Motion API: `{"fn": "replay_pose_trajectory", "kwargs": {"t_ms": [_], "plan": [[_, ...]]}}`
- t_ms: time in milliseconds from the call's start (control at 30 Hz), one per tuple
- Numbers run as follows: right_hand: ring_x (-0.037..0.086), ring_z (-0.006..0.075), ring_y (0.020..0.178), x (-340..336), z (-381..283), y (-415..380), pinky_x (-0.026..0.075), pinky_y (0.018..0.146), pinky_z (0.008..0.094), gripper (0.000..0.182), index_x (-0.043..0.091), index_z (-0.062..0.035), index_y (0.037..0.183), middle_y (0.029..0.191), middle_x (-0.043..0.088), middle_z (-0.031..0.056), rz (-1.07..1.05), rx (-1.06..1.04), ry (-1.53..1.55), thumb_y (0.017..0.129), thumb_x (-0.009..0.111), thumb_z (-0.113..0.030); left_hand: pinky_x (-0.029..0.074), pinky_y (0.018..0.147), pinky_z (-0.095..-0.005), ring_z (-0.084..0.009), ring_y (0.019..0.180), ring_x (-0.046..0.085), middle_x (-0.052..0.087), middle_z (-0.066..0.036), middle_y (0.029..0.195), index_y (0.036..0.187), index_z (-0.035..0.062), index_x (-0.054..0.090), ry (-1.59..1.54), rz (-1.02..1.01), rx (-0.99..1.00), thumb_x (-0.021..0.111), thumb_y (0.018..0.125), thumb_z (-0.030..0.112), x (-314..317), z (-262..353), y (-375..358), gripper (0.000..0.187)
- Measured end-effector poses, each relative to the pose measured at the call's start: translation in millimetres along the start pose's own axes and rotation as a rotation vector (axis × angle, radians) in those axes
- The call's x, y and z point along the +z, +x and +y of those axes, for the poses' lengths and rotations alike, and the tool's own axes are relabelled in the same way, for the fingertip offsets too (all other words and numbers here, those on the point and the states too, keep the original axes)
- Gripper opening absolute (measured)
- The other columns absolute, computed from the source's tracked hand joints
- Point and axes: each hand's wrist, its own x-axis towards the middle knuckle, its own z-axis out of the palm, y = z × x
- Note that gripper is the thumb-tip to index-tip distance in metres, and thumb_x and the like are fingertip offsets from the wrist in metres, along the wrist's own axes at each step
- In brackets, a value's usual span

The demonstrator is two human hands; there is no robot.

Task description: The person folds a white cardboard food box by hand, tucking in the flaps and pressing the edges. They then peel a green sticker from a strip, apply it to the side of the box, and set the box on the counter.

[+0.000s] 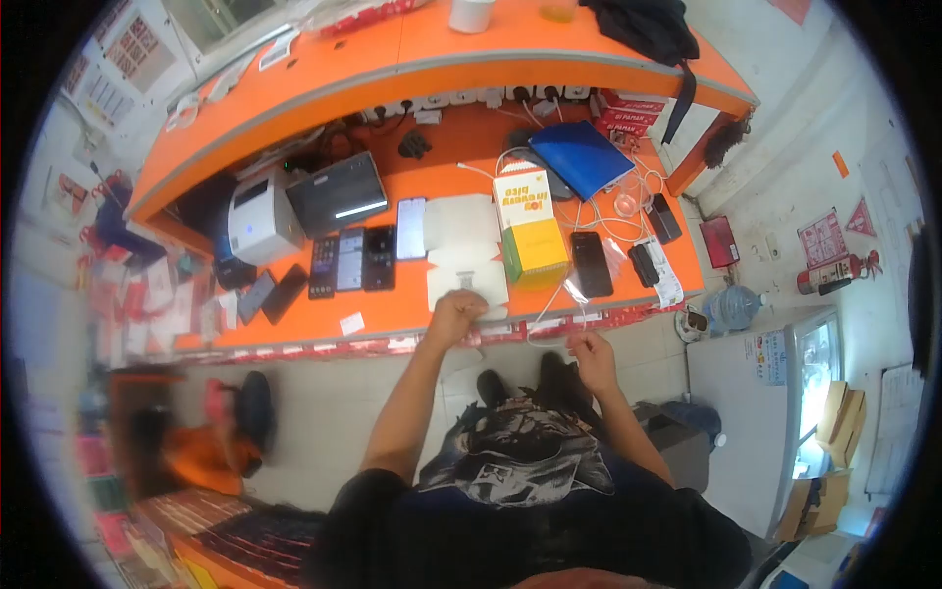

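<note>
White carton (461,226), seemingly opened out flat, flaps not folded up, lying on an orange tabletop (294,320) and reaching its near edge. Left hand (457,316): fingers curled at the carton's near edge. Right hand (593,361): fingers narrow beside a thin white cable (548,345); cannot tell whether gripping.

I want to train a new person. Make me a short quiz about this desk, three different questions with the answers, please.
1. True or false: the blue folder lies farther from the person than the printed paper strip.
2. Which is closer to the open white carton? A) right hand B) left hand
3. Fill in: between that carton and the yellow and white box's other neighbour, a black ____, stands the box.

Key: 1 true; 2 B; 3 phone.
</note>
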Motion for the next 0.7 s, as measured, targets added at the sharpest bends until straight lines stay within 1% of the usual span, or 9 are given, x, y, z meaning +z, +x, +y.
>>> {"fn": "replay_pose_trajectory", "kwargs": {"t_ms": [33,67,100,167,200,433,533,600,700], "plan": [[0.065,0.0138,0.08,1,1,-4,0.052,0.075,0.0285,0.018,0.068,0.0027,0.099,0.09,0.07,0.0071,-0.012,-0.011,0.011,0.1,0.059,-0.013,0.052,0.086,-0.0382,-0.0297,0.091,0.066,0.073,-0.012,0.095,0.087,0.0015,0.075,0.105,-0.026,-0.023,0.078,0.08,0.005,-5,-6,-3,0.009],[0.065,0.014,0.081,1,3,-4,0.053,0.075,0.0289,0.019,0.067,0.0028,0.099,0.091,0.07,0.0069,-0.052,0.013,-0.02,0.101,0.058,-0.013,0.05,0.097,-0.041,-0.0337,0.105,0.065,0.071,-0.014,0.113,0.102,0.005,0.075,0.341,-0.042,0.125,0.079,0.08,0.01,-11,-17,-2,0.023],[0.065,0.014,0.081,3,5,-2,0.053,0.075,0.0289,0.019,0.067,0.0028,0.099,0.091,0.07,0.0069,-0.067,0.016,-0.03,0.101,0.058,-0.013,0.05,0.097,-0.041,-0.0337,0.105,0.065,0.071,-0.014,0.113,0.102,0.005,0.075,0.334,-0.031,0.112,0.079,0.08,0.01,-11,-11,-4,0.023],[0.065,0.0139,0.081,7,11,0,0.053,0.076,0.0289,0.019,0.067,0.0032,0.1,0.089,0.07,0.0067,-0.12,0.014,-0.016,0.101,0.058,-0.014,0.046,0.107,-0.042,-0.0357,0.121,0.059,0.064,-0.015,0.132,0.119,0.0091,0.071,0.567,-0.083,0.321,0.079,0.08,0.014,-12,10,-12,0.04],[0.065,0.0139,0.081,7,9,-1,0.053,0.076,0.0289,0.019,0.067,0.0032,0.1,0.089,0.07,0.0067,-0.133,0.023,-0.023,0.101,0.058,-0.014,0.044,0.109,-0.0407,-0.0337,0.129,0.054,0.058,-0.014,0.141,0.128,0.0112,0.066,0.62,-0.237,0.269,0.078,0.081,0.018,-13,-9,-10,0.049],[0.065,0.0138,0.083,1,-18,6,0.052,0.079,0.0288,0.018,0.067,0.0032,0.101,0.089,0.07,0.0072,-0.184,-0.023,-0.213,0.1,0.06,-0.013,0.047,0.107,-0.0428,-0.0356,0.121,0.059,0.066,-0.015,0.128,0.118,0.0076,0.071,0.429,-0.153,0.152,0.075,0.086,0.021,-21,-32,3,0.035],[0.066,0.0142,0.084,2,-9,5,0.053,0.08,0.0291,0.017,0.067,0.0031,0.103,0.091,0.07,0.0075,-0.168,-0.004,-0.129,0.101,0.06,-0.012,0.051,0.099,-0.0406,-0.0335,0.109,0.065,0.071,-0.015,0.114,0.112,0.0049,0.073,0.374,-0.155,0.086,0.073,0.089,0.016,-27,-24,13,0.026],[0.066,0.0144,0.085,3,1,4,0.053,0.081,0.0292,0.017,0.067,0.0031,0.104,0.092,0.071,0.0075,-0.168,0.007,-0.072,0.101,0.059,-0.012,0.055,0.086,-0.0358,-0.0251,0.093,0.07,0.074,-0.013,0.1,0.108,0.0028,0.075,0.121,-0.128,-0.072,0.074,0.09,0.01,-33,-13,17,0.02],[0.066,0.0145,0.086,7,11,7,0.053,0.081,0.0292,0.017,0.067,0.0032,0.105,0.093,0.071,0.0073,-0.232,0.046,-0.08,0.101,0.059,-0.011,0.055,0.083,-0.0353,-0.0246,0.094,0.071,0.073,-0.016,0.102,0.105,0.0012,0.074,0.04,-0.086,-0.129,0.072,0.09,0.008,-39,0,22,0.017]]}}
